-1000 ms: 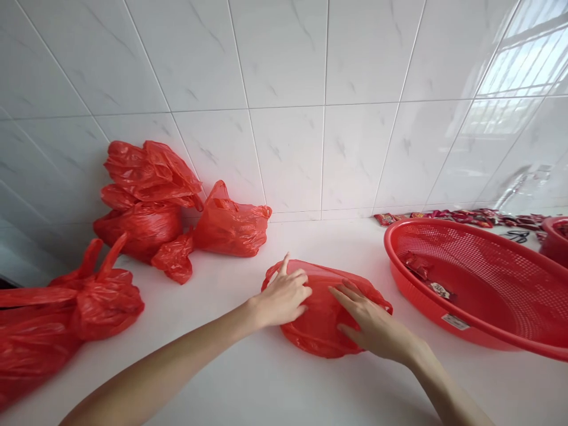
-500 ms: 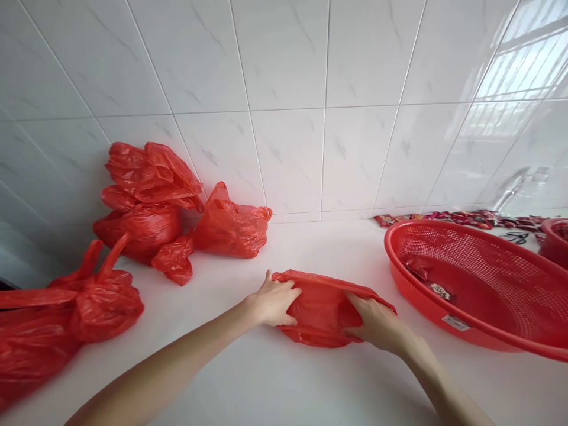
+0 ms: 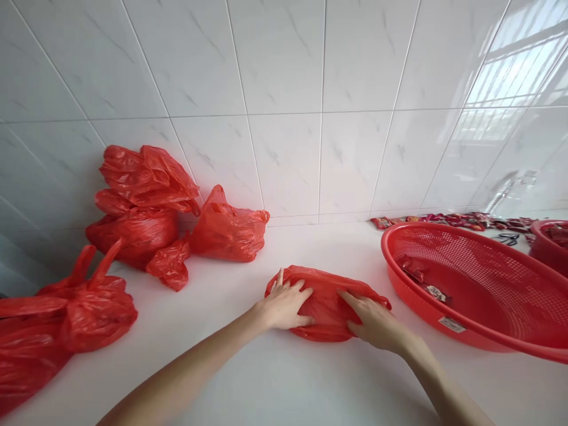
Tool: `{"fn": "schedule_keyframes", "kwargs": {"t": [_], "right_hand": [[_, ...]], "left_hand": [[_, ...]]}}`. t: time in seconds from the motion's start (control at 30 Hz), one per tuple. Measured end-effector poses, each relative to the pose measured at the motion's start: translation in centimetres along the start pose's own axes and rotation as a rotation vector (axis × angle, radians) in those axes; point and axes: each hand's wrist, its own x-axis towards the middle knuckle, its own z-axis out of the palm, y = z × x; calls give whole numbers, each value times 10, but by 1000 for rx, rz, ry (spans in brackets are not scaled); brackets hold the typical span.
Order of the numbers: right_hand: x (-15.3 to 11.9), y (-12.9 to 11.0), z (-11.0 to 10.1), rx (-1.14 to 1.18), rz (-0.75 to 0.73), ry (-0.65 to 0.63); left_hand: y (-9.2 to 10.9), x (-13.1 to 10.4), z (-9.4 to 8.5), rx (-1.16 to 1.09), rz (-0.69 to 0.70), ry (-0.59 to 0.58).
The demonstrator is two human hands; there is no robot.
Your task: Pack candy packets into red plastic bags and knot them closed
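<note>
On a white countertop (image 3: 275,378) backed by a white tiled wall (image 3: 284,89), 2 bare hands press down on a flat red plastic bag (image 3: 326,296) lying near the middle of the counter. The left hand (image 3: 284,306) rests palm-down on the bag's left end, its fingers (image 3: 298,290) spread a little and laid flat on the plastic, not curled around it. The right hand (image 3: 375,319) lies palm-down on the bag's right end, fingers stretched toward the middle of the bag and flat against it; neither hand has the plastic pinched or gripped as far as can be seen. Both forearms reach in from the bottom edge of the view.

Just to the right of the bag sits a large red perforated basket (image 3: 479,331), tilted, with a few small wrapped items inside. Along the wall behind it runs a row of small red packets (image 3: 444,220). To the left, against the wall, stands a heap of filled red bags (image 3: 142,207), with another knotted one (image 3: 228,228) beside it. At the far left edge lies a tied red bag (image 3: 84,307), well apart from the hands.
</note>
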Motion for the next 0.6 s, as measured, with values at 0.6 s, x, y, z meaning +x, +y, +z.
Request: {"fn": "schedule_keyframes", "kwargs": {"t": [0.6], "right_hand": [[-66,121,-117,-33,24,326]], "left_hand": [[79,-18,155,-319,1069,389]]}}
